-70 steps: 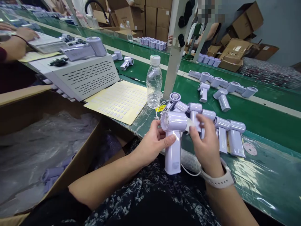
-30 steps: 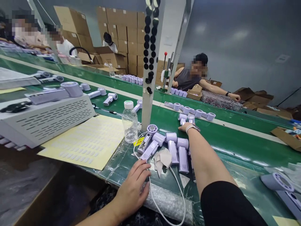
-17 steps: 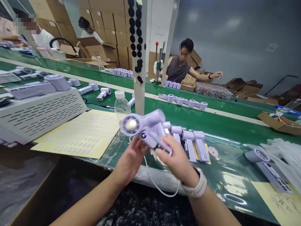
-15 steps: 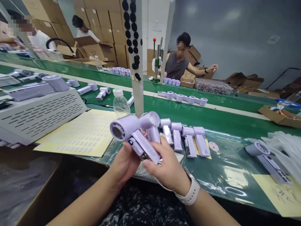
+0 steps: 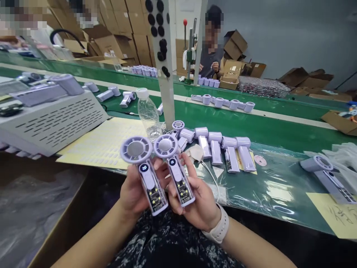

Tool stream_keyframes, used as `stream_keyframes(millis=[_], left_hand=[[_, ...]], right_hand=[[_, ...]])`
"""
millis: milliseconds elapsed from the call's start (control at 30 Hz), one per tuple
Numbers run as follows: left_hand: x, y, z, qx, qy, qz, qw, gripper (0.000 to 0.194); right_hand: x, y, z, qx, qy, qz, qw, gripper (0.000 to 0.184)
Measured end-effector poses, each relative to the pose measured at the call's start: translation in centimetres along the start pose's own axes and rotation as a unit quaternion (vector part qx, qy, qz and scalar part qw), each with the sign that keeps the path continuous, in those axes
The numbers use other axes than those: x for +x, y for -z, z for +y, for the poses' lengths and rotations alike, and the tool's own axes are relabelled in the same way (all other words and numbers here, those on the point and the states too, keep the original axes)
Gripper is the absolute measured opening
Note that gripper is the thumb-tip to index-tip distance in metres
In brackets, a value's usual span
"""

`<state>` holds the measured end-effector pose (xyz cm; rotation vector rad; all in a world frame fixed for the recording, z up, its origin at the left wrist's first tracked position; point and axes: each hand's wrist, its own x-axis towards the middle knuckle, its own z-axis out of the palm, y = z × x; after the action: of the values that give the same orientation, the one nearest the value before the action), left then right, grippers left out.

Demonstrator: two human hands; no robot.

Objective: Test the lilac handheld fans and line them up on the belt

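I hold two lilac hand-held fans side by side over my lap, both facing me. My left hand (image 5: 133,193) grips the handle of the left fan (image 5: 143,169), whose small round display is lit. My right hand (image 5: 196,201), with a white watch on the wrist, grips the right fan (image 5: 174,165), whose display is also lit. Both handles have clear panels showing the circuit boards inside. A row of several more lilac fans (image 5: 220,149) lies on the green conveyor belt (image 5: 279,130) just beyond my hands.
A clear water bottle (image 5: 147,111) stands by a white post (image 5: 166,74). A yellow sticker sheet (image 5: 106,143) and a grey vented machine (image 5: 50,119) lie left. Another fan (image 5: 325,175) lies right. More fans (image 5: 223,102) sit on the far belt, where a person works among boxes.
I put down the wiped fan and reached out to the belt with my right hand. I brought back two fans, and both hands have now turned them upright to face me.
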<state>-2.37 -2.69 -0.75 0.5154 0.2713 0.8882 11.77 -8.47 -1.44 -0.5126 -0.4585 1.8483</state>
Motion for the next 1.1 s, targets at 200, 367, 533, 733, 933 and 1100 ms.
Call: stream_keyframes(millis=[200,367,533,733,933,1100], left_hand=[[0.8,0.8,-0.6,0.016,-0.049,0.056,0.997,0.055],[1.0,1.7,0.9,0.044,-0.100,0.093,0.990,0.056],[0.1,2.6,3.2,0.087,-0.136,0.113,0.980,0.053],[0.1,1.8,2.7,0.085,-0.143,0.148,0.975,0.060],[0.9,1.0,0.8,0.056,-0.147,0.115,0.981,0.076],[1.9,0.4,0.3,0.058,-0.148,0.083,0.984,0.071]], right_hand=[[-0.8,0.6,-1.5,-0.088,-0.034,-0.029,0.995,0.065],[-2.2,1.5,-3.8,-0.213,-0.096,-0.018,0.972,0.071],[-0.8,5.5,-6.7,-0.764,0.089,0.166,0.617,0.038],[1.4,8.8,-7.0,-0.845,0.127,0.163,0.494,0.021],[-2.3,8.6,-8.8,-0.693,0.034,0.187,0.696,0.050],[-4.0,6.9,-8.2,-0.612,0.093,0.260,0.741,0.050]])
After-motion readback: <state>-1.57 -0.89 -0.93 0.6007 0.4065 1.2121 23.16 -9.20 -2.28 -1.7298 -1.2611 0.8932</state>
